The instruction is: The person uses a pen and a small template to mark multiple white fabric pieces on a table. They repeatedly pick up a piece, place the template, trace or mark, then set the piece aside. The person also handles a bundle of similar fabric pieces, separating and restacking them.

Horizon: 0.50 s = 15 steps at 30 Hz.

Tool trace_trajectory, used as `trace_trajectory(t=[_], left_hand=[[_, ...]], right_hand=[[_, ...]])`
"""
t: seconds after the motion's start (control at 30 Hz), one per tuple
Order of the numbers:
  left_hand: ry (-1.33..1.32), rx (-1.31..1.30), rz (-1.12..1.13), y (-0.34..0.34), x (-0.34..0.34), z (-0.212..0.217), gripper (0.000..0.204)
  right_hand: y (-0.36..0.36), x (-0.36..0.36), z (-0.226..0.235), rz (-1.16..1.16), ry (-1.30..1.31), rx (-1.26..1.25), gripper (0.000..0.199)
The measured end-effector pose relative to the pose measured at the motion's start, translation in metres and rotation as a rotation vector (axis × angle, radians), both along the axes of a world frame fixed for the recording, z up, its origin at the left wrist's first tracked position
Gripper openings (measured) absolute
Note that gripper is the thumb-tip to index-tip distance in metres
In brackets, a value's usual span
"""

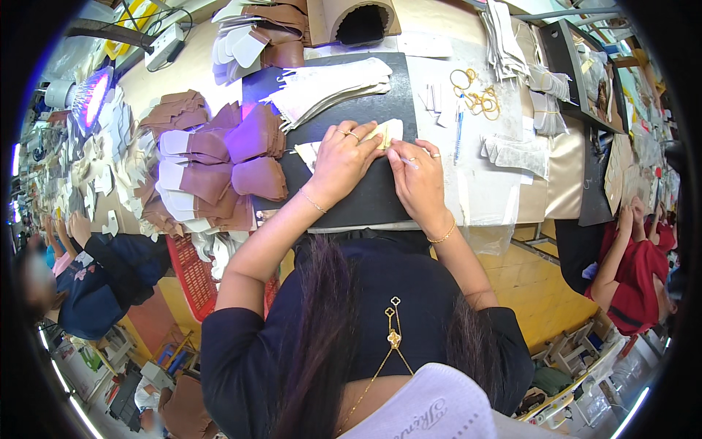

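Note:
Both my hands work at a white, curved flat piece (393, 131) over the black mat (365, 208); a pale yellow area shows near its right end. My left hand (342, 162) lies across the piece, its fingers reaching over and gripping it near that end. At the right edge, my right hand (420, 179) pinches it with thumb and forefinger. Something thin and pale (410, 163) shows among the right fingers, too small to name. Just beyond the hands lies a fanned stack of white curved pieces (333, 88) with notched ends.
Brown leather-like pieces with white tabs (201, 179) lie in piles on the left. A lamp (93, 99) stands at far left. Gold rings (479, 95), a blue pen (459, 132) and white strips (515, 155) lie right. Co-workers sit on both sides; a red basket (191, 278) stands below.

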<state>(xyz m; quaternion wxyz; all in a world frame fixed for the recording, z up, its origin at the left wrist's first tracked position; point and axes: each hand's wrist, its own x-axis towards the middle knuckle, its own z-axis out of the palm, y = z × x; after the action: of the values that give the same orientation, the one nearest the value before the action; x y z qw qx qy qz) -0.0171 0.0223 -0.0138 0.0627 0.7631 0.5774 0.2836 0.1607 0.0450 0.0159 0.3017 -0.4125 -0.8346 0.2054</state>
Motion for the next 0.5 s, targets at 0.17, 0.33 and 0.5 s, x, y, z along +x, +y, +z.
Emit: trace_trajectory(t=[0.17,0.33,0.5], left_hand=[[-0.12,0.006,-0.012,0.001,-0.002,-0.004,0.027],[-0.362,-0.06,0.038,0.005,-0.006,-0.004,0.033],[-0.527,-0.096,0.089,0.006,-0.007,0.019,0.034]], right_hand=[[-0.002,0.006,-0.001,-0.079,0.203,-0.097,0.018],[-0.001,0.001,-0.018,-0.108,0.463,-0.313,0.018],[0.001,0.004,-0.023,-0.074,0.286,-0.16,0.016]])
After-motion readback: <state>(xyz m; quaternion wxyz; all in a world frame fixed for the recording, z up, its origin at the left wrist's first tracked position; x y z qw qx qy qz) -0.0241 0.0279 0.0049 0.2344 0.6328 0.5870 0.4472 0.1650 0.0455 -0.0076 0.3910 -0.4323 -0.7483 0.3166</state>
